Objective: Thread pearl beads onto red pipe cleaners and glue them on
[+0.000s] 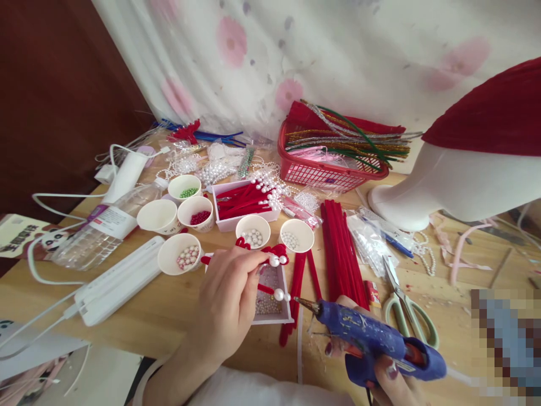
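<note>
My left hand (pixel 230 296) pinches a bent red pipe cleaner piece (pixel 279 250) with white pearl beads on it. A red stem ending in pearl beads (pixel 279 294) sticks out below the fingers, over a white tray (pixel 274 322) of small beads. My right hand (pixel 386 372) is wrapped round a blue hot glue gun (pixel 359 327). Its nozzle points left and stops just right of the end pearl; whether they touch, I cannot tell. Behind the left hand stand paper cups of pearls, the nearest being one cup (pixel 252 220) and a second cup (pixel 307 226).
Red pipe cleaners (pixel 340 248) lie in a bundle beside green-handled scissors (pixel 408 310). At the back are a red basket (pixel 333 175) and a white stand (pixel 456 186). A plastic bottle (pixel 110 231) and a white power strip (pixel 118 282) with cables occupy the left.
</note>
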Available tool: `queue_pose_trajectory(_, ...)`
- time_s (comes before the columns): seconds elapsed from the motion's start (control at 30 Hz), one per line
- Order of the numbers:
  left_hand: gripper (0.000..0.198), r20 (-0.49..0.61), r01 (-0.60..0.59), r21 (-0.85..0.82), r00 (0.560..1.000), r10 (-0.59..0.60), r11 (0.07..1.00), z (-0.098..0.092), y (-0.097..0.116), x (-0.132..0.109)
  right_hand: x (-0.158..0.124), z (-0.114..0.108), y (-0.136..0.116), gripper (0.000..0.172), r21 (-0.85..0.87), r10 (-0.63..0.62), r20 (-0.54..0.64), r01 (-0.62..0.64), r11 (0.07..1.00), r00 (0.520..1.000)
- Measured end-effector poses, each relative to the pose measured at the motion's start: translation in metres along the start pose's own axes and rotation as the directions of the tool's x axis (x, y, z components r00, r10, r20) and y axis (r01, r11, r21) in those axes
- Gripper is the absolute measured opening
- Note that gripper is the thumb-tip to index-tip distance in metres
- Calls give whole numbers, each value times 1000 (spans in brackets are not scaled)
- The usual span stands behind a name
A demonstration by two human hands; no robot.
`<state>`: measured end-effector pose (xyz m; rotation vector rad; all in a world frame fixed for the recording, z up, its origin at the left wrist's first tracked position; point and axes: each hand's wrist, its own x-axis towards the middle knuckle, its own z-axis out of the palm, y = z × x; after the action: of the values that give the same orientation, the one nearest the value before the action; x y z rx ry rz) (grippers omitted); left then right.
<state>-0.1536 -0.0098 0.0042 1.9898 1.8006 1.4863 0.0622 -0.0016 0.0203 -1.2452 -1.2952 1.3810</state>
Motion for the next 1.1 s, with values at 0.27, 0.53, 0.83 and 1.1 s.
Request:
queue_pose_trajectory(0.27, 27, -20, -11, -27, 1000, 11, 1000, -1, 1, 1, -10, -12, 12, 47, 38, 77, -48, -75, 996, 996)
queue_pose_trajectory(0.53, 27, -14, -5, -53, 1000, 5, 999, -2, 1, 0, -16, -15, 15, 55, 55, 138, -74, -135, 989, 988)
queue_pose_trajectory(0.83, 29, 6, -3, -51, 1000, 3, 999, -2, 3, 0, -17, -20, 18, 60, -9, 155, -16, -155, 988, 988)
queue_pose_trajectory(1.1, 29, 0, 0, -74, 1000, 0, 997, -3, 3, -1, -14, -27, 16, 63, -58, 131, 82, -127, 990, 988)
